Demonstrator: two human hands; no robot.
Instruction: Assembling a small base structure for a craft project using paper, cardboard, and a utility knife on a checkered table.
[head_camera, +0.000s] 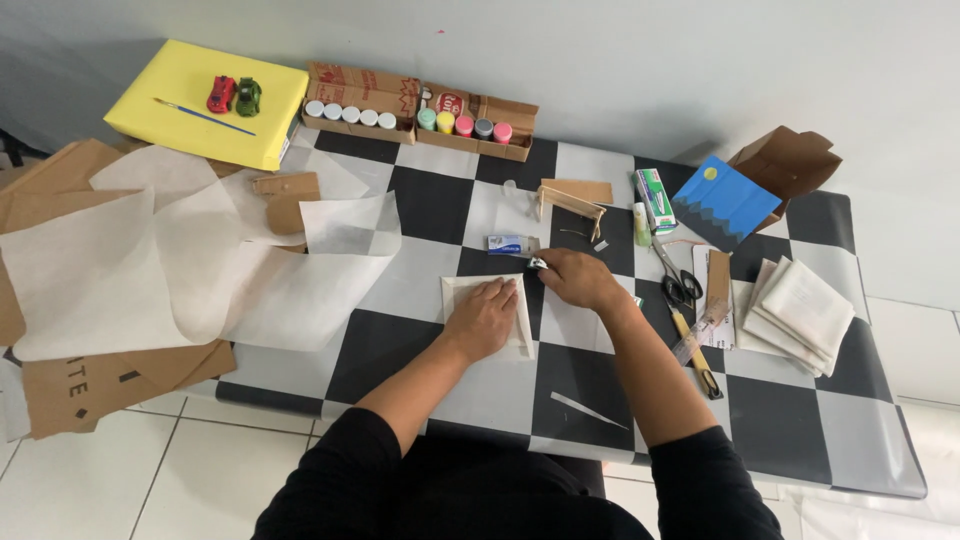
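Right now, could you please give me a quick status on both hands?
Left hand flat on folded white paper square. Right hand pinching small object at its top corner. Small blue-white tube lies just beyond.

Checkered table (400, 345): yellow foam block (205, 100), paint pots (350, 114), scissors (680, 280), white sheets (180, 260).

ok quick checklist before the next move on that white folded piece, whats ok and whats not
1. Left hand pressed flat on the white folded piece: ok.
2. Right hand at the piece's upper right corner, pinching something small: ok; what it pinches, cannot tell.
3. Small tube lies just above the piece, near the right hand: ok.
4. Scissors and craft knife lie apart from both hands: ok.
5. Loose tracing paper clear of the piece: ok.
6. Piece stuck or still loose: cannot tell.
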